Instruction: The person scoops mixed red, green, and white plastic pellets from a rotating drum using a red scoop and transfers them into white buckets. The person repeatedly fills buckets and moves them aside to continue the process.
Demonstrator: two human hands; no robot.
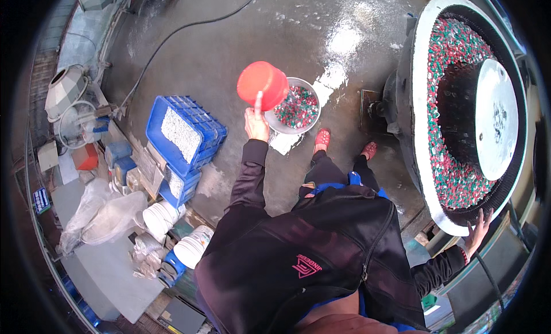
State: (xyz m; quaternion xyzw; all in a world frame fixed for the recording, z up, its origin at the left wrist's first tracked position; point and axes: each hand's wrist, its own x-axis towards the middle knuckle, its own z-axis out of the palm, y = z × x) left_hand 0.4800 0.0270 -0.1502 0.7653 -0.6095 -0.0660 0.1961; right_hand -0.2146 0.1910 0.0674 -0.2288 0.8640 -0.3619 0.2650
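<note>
My left hand [256,125] is closed on a red plastic tub [259,84], its fingers at the near side with one finger stretched along the wall. The tub hangs tilted beside a round metal basin [316,114] on the floor and covers part of its left rim. Small red, green and white pieces [295,107] lie in the basin. At the right, my right hand [476,235] rests with fingers apart on the near rim of a big ring-shaped tumbling machine [423,104]. Similar coloured pieces [453,187] fill its channel around a dark centre post with a pale round lid [497,120].
Blue crates [209,140] with white pieces stand on the left. Nearer are white buckets [192,248], clear plastic bags [112,213] and a grey board [112,276]. A black hose [183,26] crosses the wet floor [275,35]. Small mixer drums [66,93] line the far left.
</note>
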